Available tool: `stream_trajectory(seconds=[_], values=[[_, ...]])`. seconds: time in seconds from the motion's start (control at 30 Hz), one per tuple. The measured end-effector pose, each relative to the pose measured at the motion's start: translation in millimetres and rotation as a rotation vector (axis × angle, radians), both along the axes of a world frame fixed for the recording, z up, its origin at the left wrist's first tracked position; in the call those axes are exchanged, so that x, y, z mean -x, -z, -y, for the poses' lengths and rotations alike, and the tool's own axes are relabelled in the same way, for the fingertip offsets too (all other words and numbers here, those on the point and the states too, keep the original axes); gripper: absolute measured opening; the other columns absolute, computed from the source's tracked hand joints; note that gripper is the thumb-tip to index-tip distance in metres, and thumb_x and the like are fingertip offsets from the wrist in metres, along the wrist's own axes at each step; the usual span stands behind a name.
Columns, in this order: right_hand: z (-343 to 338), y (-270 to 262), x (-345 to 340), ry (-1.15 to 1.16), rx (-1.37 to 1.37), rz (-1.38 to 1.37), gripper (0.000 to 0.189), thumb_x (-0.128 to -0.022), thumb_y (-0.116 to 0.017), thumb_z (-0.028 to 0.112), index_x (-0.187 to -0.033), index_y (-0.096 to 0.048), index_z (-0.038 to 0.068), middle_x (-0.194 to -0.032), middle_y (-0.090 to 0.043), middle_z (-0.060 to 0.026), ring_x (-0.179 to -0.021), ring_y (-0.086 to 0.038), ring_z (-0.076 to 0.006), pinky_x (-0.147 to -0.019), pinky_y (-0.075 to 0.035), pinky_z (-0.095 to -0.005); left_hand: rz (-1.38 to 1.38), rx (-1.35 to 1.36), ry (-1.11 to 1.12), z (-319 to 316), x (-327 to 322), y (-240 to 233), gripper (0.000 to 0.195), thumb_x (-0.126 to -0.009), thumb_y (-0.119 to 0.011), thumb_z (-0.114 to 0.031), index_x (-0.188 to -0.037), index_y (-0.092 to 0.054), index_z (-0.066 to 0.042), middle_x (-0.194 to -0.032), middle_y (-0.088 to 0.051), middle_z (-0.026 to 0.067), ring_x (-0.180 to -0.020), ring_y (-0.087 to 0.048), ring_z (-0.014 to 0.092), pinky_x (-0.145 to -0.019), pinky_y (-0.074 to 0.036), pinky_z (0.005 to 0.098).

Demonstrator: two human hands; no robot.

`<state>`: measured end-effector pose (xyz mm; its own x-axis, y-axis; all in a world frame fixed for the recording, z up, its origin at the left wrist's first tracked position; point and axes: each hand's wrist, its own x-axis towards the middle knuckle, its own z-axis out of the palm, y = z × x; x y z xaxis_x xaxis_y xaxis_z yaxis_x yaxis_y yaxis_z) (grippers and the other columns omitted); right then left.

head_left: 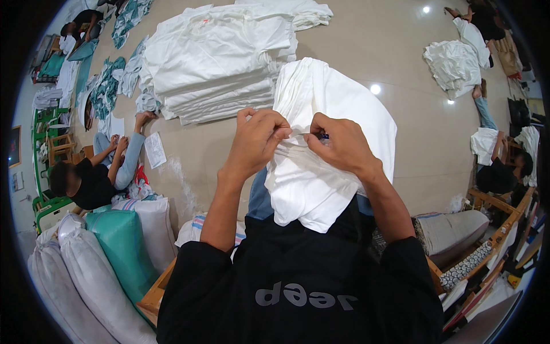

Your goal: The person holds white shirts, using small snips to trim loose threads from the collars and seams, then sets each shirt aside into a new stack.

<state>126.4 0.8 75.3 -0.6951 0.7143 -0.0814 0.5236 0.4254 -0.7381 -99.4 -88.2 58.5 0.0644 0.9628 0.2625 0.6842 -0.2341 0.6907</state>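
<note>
A white cloth garment point(359, 116) lies draped and bunched across my lap, its gathered folds between my hands. My left hand point(257, 139) pinches a bit of the white fabric, or a thread on it, between thumb and forefinger; which one is too fine to tell. Opposite it, the fingers of my right hand point(343, 144) are curled around a small dark-blue object point(323, 136), mostly hidden in the grip. The fingertips of both hands are close together, a small gap apart, just above the cloth.
Ahead to the left, a tall stack of white T-shirts point(219, 64) rests on the tiled floor point(352, 47). A printed paper point(155, 149) lies farther left, near a seated person point(92, 180). Stuffed sacks point(122, 232) stand at left. Another white cloth pile point(453, 66) is at right.
</note>
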Motion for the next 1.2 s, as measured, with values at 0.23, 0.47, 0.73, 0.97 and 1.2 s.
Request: stream_trajectory(seconds=[0.23,0.47,0.73,0.97,1.2], values=[[4,-1,-11,0.065,0.195,-0.157,0.032,-0.091,-0.075,0.028,-0.107,-0.068,0.001,-0.097,-0.074,-0.0171,-0.083,-0.072,-0.0326,-0.078,-0.055,-0.0417,0.438,0.101,-0.698,69,47,58,0.036,-0.111,-0.054,-0.027,-0.089,-0.064,-0.001,-0.086,-0.066,0.0115,-0.085,-0.063,0.019,-0.077,-0.048,0.0365],[4,6,-8,-0.019,0.070,-0.202,0.020,-0.087,-0.078,0.014,-0.103,-0.072,0.003,-0.108,-0.075,-0.0106,-0.090,-0.074,-0.0268,-0.080,-0.057,-0.0359,-0.379,0.412,-0.859,149,106,95,0.024,-0.097,-0.069,-0.014,-0.118,-0.069,-0.002,-0.117,-0.070,0.0158,-0.114,-0.064,0.032,-0.102,-0.046,0.0431],[-30,-42,-10,0.089,0.356,-0.445,0.019,-0.083,-0.074,0.013,-0.098,-0.066,0.003,-0.081,-0.056,0.0059,-0.076,-0.049,-0.0042,-0.069,-0.041,-0.0237,-0.031,-0.010,-0.187,58,31,-2,0.048,-0.080,-0.080,-0.006,-0.126,-0.075,-0.013,-0.141,-0.063,0.0125,-0.134,-0.055,0.035,-0.117,-0.036,0.0478],[-45,-47,-51,0.489,0.318,-0.637,0.011,-0.089,-0.077,0.012,-0.092,-0.066,0.009,-0.079,-0.054,0.0101,-0.065,-0.044,0.0002,-0.059,-0.032,-0.0190,-0.176,-0.053,0.048,24,24,-3,0.020,-0.078,-0.086,-0.015,-0.098,-0.080,-0.015,-0.117,-0.075,-0.0055,-0.124,-0.062,0.023,-0.106,-0.039,0.0427],[-59,21,-135,0.854,0.210,-0.326,0.015,-0.092,-0.071,0.017,-0.105,-0.071,0.010,-0.074,-0.049,0.0103,-0.060,-0.036,0.0010,-0.054,-0.027,-0.0185,-0.076,-0.004,0.007,29,34,2,0.013,-0.084,-0.081,-0.012,-0.096,-0.076,-0.012,-0.113,-0.075,-0.0038,-0.120,-0.063,0.024,-0.102,-0.041,0.0401]])
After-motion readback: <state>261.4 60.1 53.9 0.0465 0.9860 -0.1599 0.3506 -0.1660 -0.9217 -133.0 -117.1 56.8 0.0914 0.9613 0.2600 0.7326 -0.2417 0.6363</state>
